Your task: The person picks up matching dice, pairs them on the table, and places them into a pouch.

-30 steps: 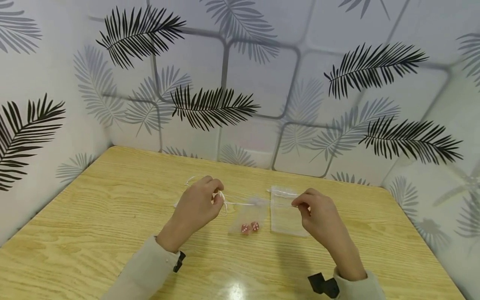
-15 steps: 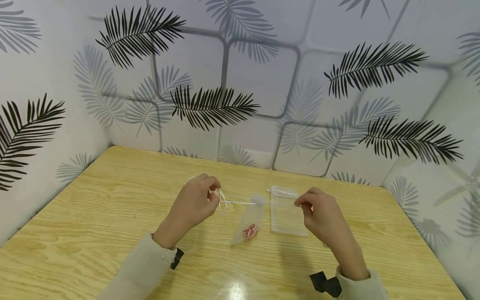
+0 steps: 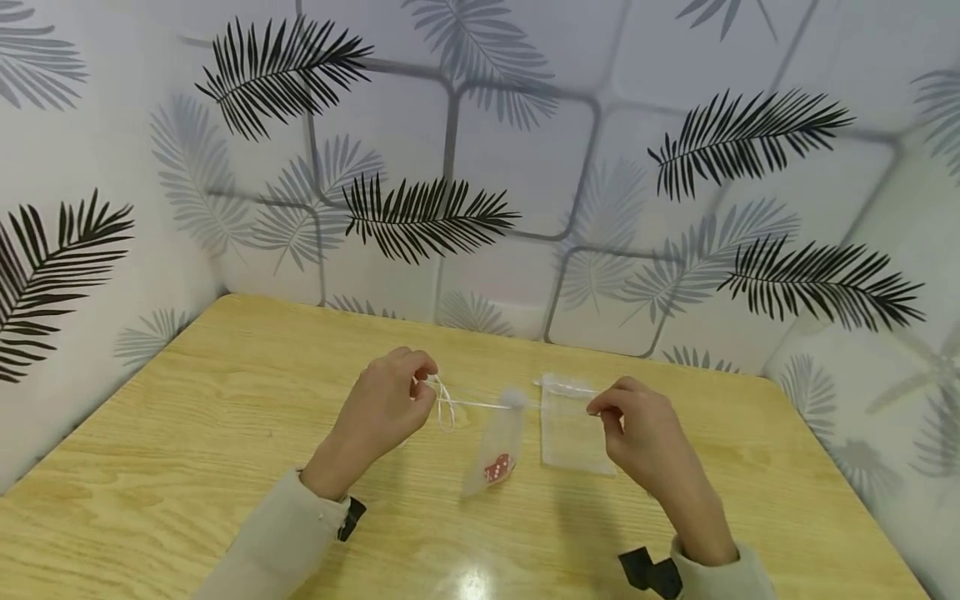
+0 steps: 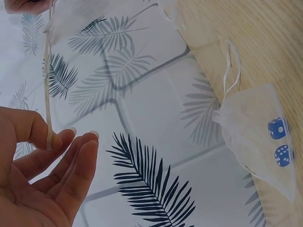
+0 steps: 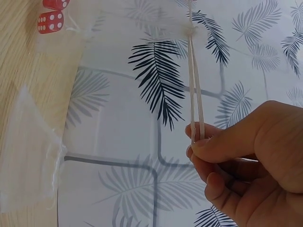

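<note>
A sheer white drawstring pouch (image 3: 497,437) hangs between my hands, its mouth gathered tight. Red dice (image 5: 50,22) with white pips lie in its lower part. My left hand (image 3: 382,408) pinches one end of the white drawstring (image 3: 480,405) between thumb and index finger, a loose loop dangling beside it. On the other side, my right hand (image 3: 641,429) pinches a doubled length of cord (image 5: 195,90) with thumb and fingertips. The cord runs taut from hand to hand through the pouch's neck.
A second sheer pouch (image 3: 573,437) lies flat on the wooden table (image 3: 225,433), just left of my right hand. In the left wrist view another tied pouch (image 4: 246,113) holds blue dice (image 4: 278,128). A leaf-patterned wall (image 3: 495,283) stands behind the table.
The hanging pouch has turned and now looks narrower, with the red dice bunched together and slightly lower. My left hand has shifted a little left; the right has barely moved.
</note>
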The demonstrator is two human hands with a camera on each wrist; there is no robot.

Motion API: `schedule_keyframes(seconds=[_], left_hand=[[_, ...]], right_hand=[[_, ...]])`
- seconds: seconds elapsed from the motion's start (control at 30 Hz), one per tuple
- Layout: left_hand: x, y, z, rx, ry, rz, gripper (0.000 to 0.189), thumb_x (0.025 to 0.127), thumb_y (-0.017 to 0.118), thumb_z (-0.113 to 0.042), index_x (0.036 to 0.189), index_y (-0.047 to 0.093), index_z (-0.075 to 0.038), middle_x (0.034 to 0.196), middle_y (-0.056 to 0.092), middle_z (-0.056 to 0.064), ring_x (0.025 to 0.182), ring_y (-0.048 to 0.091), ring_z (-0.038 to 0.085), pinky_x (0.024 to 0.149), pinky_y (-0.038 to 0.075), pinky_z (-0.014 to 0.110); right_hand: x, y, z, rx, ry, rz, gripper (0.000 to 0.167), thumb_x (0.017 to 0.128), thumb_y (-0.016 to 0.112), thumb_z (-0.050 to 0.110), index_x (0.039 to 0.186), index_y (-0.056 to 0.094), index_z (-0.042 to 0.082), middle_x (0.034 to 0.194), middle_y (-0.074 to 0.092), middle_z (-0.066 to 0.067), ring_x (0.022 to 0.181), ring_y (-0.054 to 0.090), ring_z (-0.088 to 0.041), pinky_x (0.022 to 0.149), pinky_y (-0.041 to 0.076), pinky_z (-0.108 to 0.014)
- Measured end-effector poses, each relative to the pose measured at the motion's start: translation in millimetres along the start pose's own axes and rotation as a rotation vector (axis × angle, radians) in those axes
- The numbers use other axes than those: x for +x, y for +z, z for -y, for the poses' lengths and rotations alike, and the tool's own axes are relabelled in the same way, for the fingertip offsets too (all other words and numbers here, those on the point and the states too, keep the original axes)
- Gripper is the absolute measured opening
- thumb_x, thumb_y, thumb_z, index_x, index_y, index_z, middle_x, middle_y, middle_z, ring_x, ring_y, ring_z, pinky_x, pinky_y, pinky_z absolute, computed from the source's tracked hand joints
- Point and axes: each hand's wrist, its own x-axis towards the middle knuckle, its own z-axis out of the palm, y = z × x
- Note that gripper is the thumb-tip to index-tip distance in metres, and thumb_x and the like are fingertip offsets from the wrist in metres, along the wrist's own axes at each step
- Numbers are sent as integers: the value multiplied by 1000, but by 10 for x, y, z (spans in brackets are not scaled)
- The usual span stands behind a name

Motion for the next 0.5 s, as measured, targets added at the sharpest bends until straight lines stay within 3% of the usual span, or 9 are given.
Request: schedule_keyframes(seconds=[0.23,0.5], left_hand=[[4,9,-13,19,3,-21,13,82,58,3,90,68,-1,78,62,8,60,50,12,55,44,25],[52,69,115,59,-44,-40,9,85,59,-1,78,66,-3,72,62,8,55,47,13,52,43,27]], right_hand=[[-32,-2,-13,9,11,12,19,79,62,-12,81,71,5,79,61,-3,66,54,-11,58,48,-25],[56,35,-40,-5,10,51,15,79,64,-7,82,71,6,75,58,-1,65,50,-9,58,45,-25]])
